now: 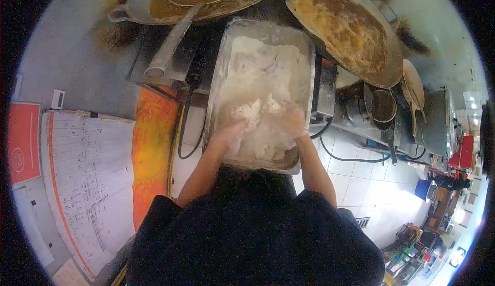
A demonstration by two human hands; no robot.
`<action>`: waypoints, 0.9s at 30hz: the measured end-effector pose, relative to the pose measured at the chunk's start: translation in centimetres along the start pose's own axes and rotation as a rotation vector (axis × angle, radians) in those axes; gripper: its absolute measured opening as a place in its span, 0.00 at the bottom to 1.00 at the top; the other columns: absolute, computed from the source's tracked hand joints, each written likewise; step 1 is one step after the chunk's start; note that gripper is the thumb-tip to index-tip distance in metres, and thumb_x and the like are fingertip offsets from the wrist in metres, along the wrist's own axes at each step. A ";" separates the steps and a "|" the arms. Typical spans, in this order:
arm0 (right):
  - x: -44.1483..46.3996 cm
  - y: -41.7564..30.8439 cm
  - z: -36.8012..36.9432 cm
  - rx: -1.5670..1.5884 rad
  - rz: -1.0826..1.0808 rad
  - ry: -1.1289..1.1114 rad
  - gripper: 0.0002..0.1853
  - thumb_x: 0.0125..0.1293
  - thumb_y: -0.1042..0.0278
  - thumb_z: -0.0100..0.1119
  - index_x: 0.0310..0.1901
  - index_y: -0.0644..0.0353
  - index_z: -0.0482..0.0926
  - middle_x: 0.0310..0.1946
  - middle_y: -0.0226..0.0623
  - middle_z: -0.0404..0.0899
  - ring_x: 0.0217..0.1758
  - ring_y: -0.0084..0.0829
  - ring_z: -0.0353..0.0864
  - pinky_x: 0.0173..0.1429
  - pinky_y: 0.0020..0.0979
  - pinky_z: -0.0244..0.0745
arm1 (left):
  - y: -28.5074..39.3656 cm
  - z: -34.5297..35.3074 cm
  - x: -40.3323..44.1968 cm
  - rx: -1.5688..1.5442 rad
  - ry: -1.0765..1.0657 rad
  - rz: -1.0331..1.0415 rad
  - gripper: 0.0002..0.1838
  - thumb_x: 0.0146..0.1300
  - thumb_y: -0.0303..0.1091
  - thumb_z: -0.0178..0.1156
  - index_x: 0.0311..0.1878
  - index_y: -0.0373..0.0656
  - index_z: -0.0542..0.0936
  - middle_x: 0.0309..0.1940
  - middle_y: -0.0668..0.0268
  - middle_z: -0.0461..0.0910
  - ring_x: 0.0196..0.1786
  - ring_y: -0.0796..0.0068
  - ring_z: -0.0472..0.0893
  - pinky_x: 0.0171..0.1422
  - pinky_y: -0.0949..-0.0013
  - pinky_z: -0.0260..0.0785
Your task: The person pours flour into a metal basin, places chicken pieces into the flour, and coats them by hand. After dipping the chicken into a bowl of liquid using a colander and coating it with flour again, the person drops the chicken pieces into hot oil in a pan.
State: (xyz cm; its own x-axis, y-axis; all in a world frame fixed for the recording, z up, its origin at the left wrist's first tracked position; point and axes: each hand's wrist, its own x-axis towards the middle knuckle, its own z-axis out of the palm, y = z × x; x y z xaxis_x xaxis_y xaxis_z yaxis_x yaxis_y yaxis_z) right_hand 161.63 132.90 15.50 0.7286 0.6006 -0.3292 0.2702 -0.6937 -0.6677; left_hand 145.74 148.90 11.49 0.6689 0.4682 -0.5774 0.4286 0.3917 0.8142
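Note:
A deep metal tray [216,74] of white flour [263,82] lies directly before me. Over its near half, my left hand [233,132] is closed round a lumpy flour-coated piece of food [248,109], which looks like battered chicken. Close beside it on the right, my right hand [290,122] grips another flour-coated piece [272,103]. Thin clear gloves cover both hands, and flour dust blurs the fingers. What lies under the flour is hidden.
Two wide pans of bubbling oil, the left pan [135,13] and right pan [384,72], flank the tray's far end. A strainer handle [172,43] juts from the left pan toward me. A smaller strainer [384,105] rests at right. Dark hoses [356,160] hang below.

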 end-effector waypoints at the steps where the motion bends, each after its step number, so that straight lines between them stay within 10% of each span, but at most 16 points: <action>1: 0.1 0.9 0.7 0.001 -0.002 0.004 0.34 0.62 0.47 0.68 0.61 0.66 0.77 0.43 0.48 0.88 0.49 0.45 0.88 0.56 0.40 0.81 | 0.2 0.4 -0.1 -0.089 -0.085 -0.008 0.31 0.65 0.34 0.69 0.69 0.37 0.70 0.57 0.54 0.81 0.60 0.60 0.82 0.65 0.58 0.77; 4: 0.5 1.5 1.4 0.276 -0.220 -0.044 0.35 0.62 0.45 0.68 0.61 0.66 0.78 0.54 0.54 0.84 0.58 0.43 0.84 0.62 0.41 0.77 | 0.8 1.1 0.2 -0.357 -0.341 -0.030 0.25 0.73 0.35 0.61 0.69 0.39 0.71 0.58 0.58 0.81 0.59 0.62 0.82 0.66 0.56 0.78; 9: 0.5 -0.6 -0.8 -0.139 -0.200 -0.396 0.32 0.63 0.47 0.68 0.60 0.66 0.79 0.62 0.56 0.79 0.65 0.42 0.80 0.67 0.42 0.73 | 0.8 1.4 1.4 -0.659 -0.450 -0.094 0.24 0.78 0.42 0.53 0.71 0.41 0.70 0.66 0.60 0.75 0.63 0.63 0.79 0.68 0.58 0.76; 13: -0.9 0.4 -0.6 -0.210 -0.601 -0.126 0.28 0.64 0.48 0.67 0.55 0.65 0.81 0.57 0.52 0.82 0.60 0.43 0.83 0.62 0.41 0.77 | 0.8 1.1 3.2 -0.859 -0.408 -0.125 0.26 0.77 0.45 0.53 0.71 0.40 0.69 0.70 0.57 0.71 0.67 0.62 0.77 0.69 0.58 0.73; 16: -2.4 -2.1 -1.2 -0.079 -0.179 0.069 0.29 0.61 0.55 0.71 0.62 0.56 0.79 0.54 0.46 0.83 0.55 0.45 0.84 0.61 0.40 0.78 | 4.5 1.3 6.6 -0.337 -0.037 0.227 0.28 0.73 0.44 0.57 0.70 0.38 0.69 0.71 0.53 0.71 0.68 0.59 0.76 0.68 0.56 0.73; 22: -3.8 0.1 -1.3 -0.619 -0.413 0.209 0.21 0.64 0.55 0.65 0.56 0.56 0.83 0.50 0.53 0.84 0.52 0.45 0.86 0.58 0.40 0.81 | 5.4 3.3 27.4 1.405 0.006 0.428 0.30 0.58 0.38 0.66 0.64 0.38 0.77 0.67 0.45 0.75 0.66 0.49 0.77 0.69 0.48 0.70; 27: -8.3 -7.8 -19.5 -0.353 -0.200 0.155 0.20 0.62 0.65 0.66 0.56 0.55 0.83 0.55 0.43 0.84 0.59 0.45 0.82 0.64 0.40 0.77 | 4.2 3.6 31.0 1.600 -0.056 0.357 0.23 0.54 0.39 0.66 0.54 0.40 0.83 0.55 0.47 0.81 0.58 0.48 0.81 0.65 0.48 0.72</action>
State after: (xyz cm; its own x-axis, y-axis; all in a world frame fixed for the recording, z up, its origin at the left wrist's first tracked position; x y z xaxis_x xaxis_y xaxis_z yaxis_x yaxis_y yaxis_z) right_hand 165.71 125.60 36.50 0.7185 0.6892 -0.0939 0.5952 -0.6790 -0.4297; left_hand 170.45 162.19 -2.75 0.8704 0.3084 -0.3838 0.3881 -0.9094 0.1494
